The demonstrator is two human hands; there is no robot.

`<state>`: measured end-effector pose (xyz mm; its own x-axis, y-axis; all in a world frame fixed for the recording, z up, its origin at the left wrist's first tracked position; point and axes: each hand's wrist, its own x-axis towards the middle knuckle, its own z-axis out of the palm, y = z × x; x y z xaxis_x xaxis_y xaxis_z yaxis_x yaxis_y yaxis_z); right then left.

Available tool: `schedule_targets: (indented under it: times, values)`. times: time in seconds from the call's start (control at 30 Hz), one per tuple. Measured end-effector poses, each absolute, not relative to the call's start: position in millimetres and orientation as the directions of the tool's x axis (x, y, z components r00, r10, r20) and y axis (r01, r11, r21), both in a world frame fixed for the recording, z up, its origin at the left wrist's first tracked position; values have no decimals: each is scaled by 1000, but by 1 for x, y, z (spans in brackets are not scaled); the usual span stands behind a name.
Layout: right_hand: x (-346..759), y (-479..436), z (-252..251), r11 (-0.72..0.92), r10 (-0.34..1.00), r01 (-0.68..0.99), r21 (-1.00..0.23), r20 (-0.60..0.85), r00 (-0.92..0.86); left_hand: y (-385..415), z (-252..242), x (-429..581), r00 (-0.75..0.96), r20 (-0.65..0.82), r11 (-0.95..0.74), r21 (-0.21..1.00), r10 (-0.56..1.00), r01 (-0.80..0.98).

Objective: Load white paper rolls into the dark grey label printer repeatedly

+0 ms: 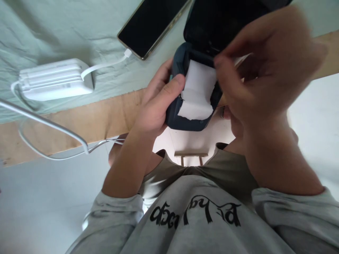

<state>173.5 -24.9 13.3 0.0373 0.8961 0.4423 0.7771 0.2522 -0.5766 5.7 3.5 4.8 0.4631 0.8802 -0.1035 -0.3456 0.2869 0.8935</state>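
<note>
My left hand (161, 97) is wrapped round the left side of a small dark-blue label printer (176, 114), its thumb resting on the rim beside the paper. The printer's black lid (209, 21) stands open at the far side. White paper (200, 83) with a torn near edge lies in the opening and hangs over the front. Above the printer's right side, my right hand (265, 67) has thumb and forefinger pinched together close to the paper's right edge; the hand is slightly blurred. Whatever those fingertips hold is hidden.
A phone (155, 26) lies on the green cloth (106, 21), plugged into a white charging cable (106, 67). A white power adapter (57, 79) sits at the left. Loose white cable (50, 121) hangs over the wooden edge (119, 111) near my left forearm.
</note>
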Motion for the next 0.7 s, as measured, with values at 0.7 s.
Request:
schedule_targets:
  times: [0.7]
  values:
    - [172,-35,41,208,973,880,-427,182,-142,4,-2,3,470,-117,292,902,875,-319]
